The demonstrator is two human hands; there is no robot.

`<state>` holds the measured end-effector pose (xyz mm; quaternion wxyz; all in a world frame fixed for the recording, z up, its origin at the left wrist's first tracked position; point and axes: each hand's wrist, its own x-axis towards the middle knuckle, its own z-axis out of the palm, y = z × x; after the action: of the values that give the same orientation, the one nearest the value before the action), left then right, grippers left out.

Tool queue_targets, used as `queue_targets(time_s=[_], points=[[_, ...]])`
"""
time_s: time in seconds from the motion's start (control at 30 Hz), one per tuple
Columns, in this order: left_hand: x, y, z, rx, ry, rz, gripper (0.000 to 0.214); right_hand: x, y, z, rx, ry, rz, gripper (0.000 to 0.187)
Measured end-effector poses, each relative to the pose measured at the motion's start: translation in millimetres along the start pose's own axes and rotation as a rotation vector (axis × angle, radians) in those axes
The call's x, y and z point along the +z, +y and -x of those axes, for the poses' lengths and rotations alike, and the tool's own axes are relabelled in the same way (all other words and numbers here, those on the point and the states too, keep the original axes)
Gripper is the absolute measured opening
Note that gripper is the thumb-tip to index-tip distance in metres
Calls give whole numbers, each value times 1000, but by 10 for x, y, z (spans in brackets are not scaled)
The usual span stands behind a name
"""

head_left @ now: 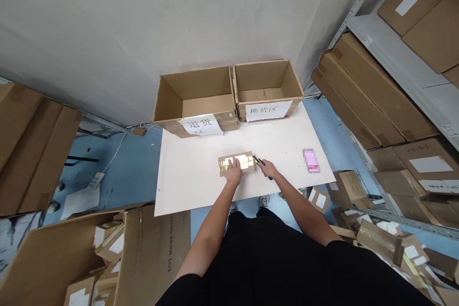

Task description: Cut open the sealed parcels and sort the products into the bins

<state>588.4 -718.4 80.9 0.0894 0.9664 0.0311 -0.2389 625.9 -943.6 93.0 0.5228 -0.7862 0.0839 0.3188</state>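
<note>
A small cardboard box (248, 157) with shiny tape and a white label lies on the white table, near its front edge. My left hand (234, 171) presses down on top of it, fingers spread over the label and tape. At the box's right end, my right hand (268, 169) is closed around a black and yellow box cutter (257, 160). The cutter's front end points at the box's right side; whether the blade touches the cardboard I cannot tell.
Two open cartons with handwritten signs, a left one (172, 126) and a right one (299, 98), stand along the back of the table (186, 172). A blurred pink item (311, 160) lies at right. A big carton (143, 248) of parcels and loaded shelves (398, 52) flank the table.
</note>
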Motion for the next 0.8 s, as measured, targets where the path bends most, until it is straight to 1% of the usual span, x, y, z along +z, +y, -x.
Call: queue_targets(time_s=[0.1,0.17,0.23,0.3,0.37,0.4,0.5,0.57,0.6,0.67,0.7,0.73,0.8], points=[[-7,23,8,-14,-16,8,89,-55,98,100,27,-28,-8,33],[-27,46,17,-18,-20,0,89,-103,189,180,48,-77,-11,34],[-77,54,19,-15,-15,-10,88,-127,266,250,61,-73,-42,33],[-164,15,3,3,0,-7,86,-82,302,292,68,28,-121,33],[-278,-88,-30,40,28,12,78,63,286,291,83,155,-192,36],[-335,-162,-48,54,51,20,75,169,256,270,87,188,-205,39],[-442,-401,-62,35,97,11,69,524,76,114,71,237,-150,49],[-427,-505,-15,-36,95,-12,70,694,-114,-71,106,331,-67,55],[-394,-524,26,-80,83,-18,71,738,-222,-182,134,391,-16,57],[-289,-491,121,-145,58,-15,72,741,-430,-420,174,489,79,60],[-226,-445,165,-149,53,-10,72,709,-516,-534,165,512,107,60],[-162,-385,201,-125,60,-5,71,663,-580,-635,140,512,110,56],[-39,-252,239,-16,100,3,68,564,-627,-774,54,415,26,43]])
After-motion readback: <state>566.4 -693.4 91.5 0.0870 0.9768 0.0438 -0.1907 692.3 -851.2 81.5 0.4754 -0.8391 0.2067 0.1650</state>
